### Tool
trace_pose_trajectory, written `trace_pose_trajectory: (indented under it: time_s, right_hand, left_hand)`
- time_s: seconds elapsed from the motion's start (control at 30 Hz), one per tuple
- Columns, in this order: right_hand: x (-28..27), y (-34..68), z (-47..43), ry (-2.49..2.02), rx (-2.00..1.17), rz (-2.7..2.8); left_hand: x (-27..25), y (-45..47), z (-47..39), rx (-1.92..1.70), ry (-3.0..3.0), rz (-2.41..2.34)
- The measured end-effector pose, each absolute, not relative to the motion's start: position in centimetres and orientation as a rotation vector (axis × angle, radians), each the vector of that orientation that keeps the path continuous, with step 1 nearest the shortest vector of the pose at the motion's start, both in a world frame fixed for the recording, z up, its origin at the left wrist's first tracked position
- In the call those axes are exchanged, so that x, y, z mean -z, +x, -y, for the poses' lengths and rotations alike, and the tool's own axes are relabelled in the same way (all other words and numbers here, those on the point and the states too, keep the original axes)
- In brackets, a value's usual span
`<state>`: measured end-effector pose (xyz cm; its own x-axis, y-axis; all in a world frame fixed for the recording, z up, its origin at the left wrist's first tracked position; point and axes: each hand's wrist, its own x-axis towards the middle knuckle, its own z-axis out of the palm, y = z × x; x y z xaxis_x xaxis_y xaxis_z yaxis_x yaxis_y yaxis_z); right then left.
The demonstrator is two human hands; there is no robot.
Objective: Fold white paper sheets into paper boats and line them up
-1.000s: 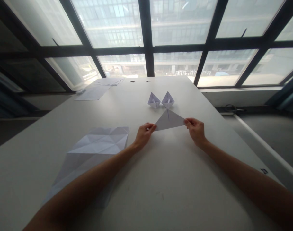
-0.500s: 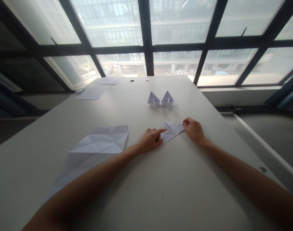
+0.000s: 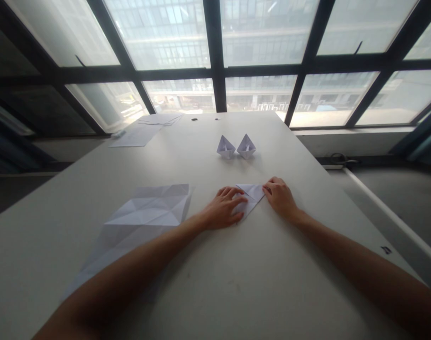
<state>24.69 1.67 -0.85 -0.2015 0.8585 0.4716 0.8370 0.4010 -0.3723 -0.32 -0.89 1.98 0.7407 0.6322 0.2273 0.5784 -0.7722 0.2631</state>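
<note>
A small folded sheet of white paper [image 3: 253,192] lies on the table between my two hands. My left hand [image 3: 225,208] rests on its left part with the fingers spread, hiding that side. At the right corner, my right hand [image 3: 280,198] pinches the paper between thumb and fingers. Beyond them stand two folded paper boats, the left boat [image 3: 226,147] and the right boat [image 3: 246,147], side by side and upright.
A large creased sheet of paper [image 3: 148,208] lies to the left, partly under my left forearm. More white sheets [image 3: 141,134] are at the table's far left. The white table [image 3: 215,283] reaches towards framed windows [image 3: 258,33].
The folded paper has turned a little, its right corner coming nearer and leftward with my right hand. My left hand has gone from a pointing finger to spread fingers on the paper.
</note>
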Motion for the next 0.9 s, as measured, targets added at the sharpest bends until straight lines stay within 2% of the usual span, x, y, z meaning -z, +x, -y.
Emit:
trace_pose_trajectory:
  time_s: [0.1,0.23,0.6,0.9]
  right_hand:
    - [0.5,23.8,-0.9,-1.349,-0.093,2.126]
    - [0.5,22.8,0.0,-1.306,-0.134,2.241]
    - [1.2,23.2,-1.0,-1.799,-0.13,2.311]
    - [1.6,23.9,-1.7,-1.843,-0.101,2.308]
  left_hand:
    - [-1.9,-0.3,1.0,-0.448,2.804,-0.927]
    - [-1.5,-0.5,0.7,-0.244,2.826,-0.827]
    - [-1.4,-0.6,0.6,-0.104,2.845,-0.928]
    - [-1.1,-0.6,0.3,-0.092,2.841,-0.934]
